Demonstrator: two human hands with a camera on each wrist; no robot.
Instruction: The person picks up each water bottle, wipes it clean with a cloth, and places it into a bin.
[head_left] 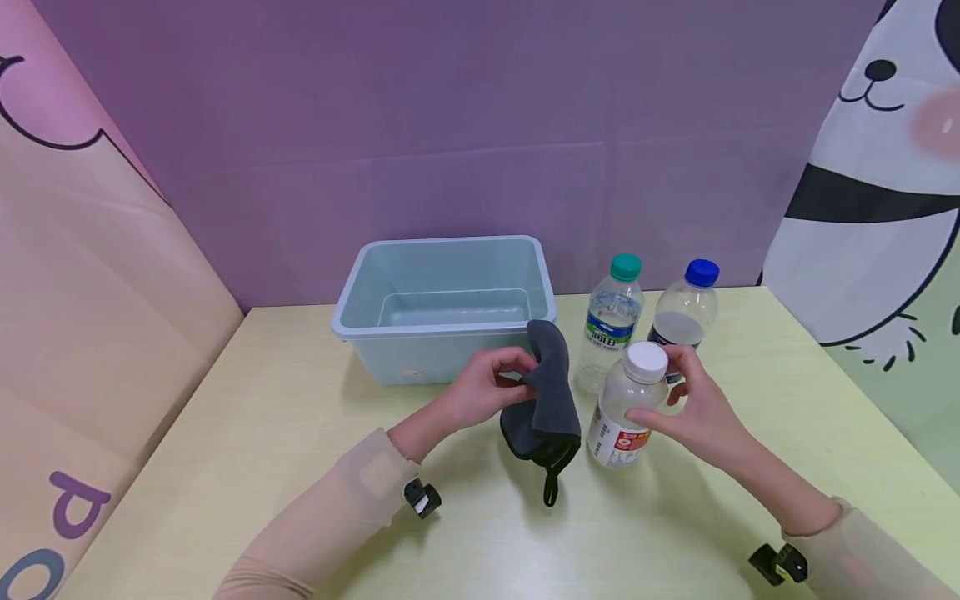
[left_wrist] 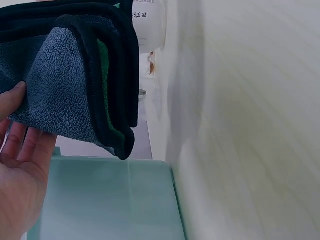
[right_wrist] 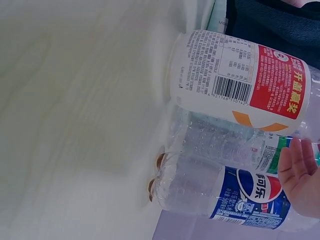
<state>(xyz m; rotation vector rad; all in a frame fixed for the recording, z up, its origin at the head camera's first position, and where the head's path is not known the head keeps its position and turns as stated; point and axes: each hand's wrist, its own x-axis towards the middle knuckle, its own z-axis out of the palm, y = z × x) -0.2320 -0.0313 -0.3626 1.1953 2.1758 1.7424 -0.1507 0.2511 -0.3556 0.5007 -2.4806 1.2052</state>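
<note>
Head view shows a pale blue rectangular plastic tub [head_left: 442, 331] with a rounded rim at the back of the light wood-patterned table [head_left: 480, 533], its smooth inner floor visible. Before its right front corner, the left hand [head_left: 487, 387] has a narrow grip, thumb against fingers, on a dark grey folded plush cloth [head_left: 553, 383]; the left wrist view shows its looped pile, thick black edging and a green inner layer, raised off the table. A black loop [head_left: 551, 489] dangles from its lower end. Just beside it, a squat clear bottle with a white cap [head_left: 618, 408] stands upright; the right hand's [head_left: 701, 412] grip is wider, curved round its upper part. Its label hides whatever lies inside. Behind stand a slim clear bottle with a green cap [head_left: 611, 329], droplets beading its wall, and a clear bottle with a blue cap [head_left: 684, 310], brown showing in its lobed base.
</note>
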